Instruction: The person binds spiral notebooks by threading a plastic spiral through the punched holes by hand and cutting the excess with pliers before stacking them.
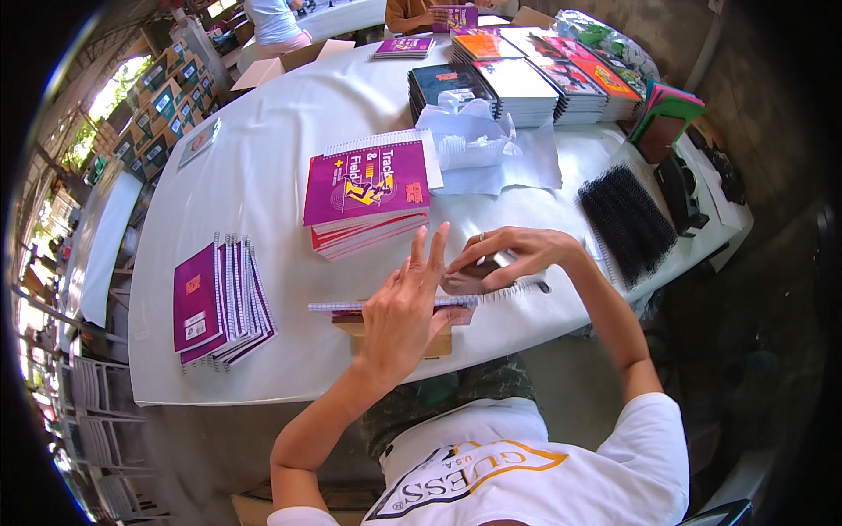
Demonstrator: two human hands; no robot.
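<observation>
My left hand grips a notebook that stands on its edge near the front of the table, its squared pages facing up. Two of its fingers point upward while the thumb presses the cover. A brown block is under the notebook, partly hidden by the hand. From the notebook's right end sticks out a spiral coil. Curled over that coil, my right hand has its thumb and fingers close together; motion blurs what lies beneath them. Just beyond my hands is a stack of purple-covered notebooks.
Bound purple notebooks lie fanned at left. Black coils are heaped at right beside a black device. Crumpled plastic wrapping and stacked notebooks stand farther back. Another person's hand holds a purple notebook across the table.
</observation>
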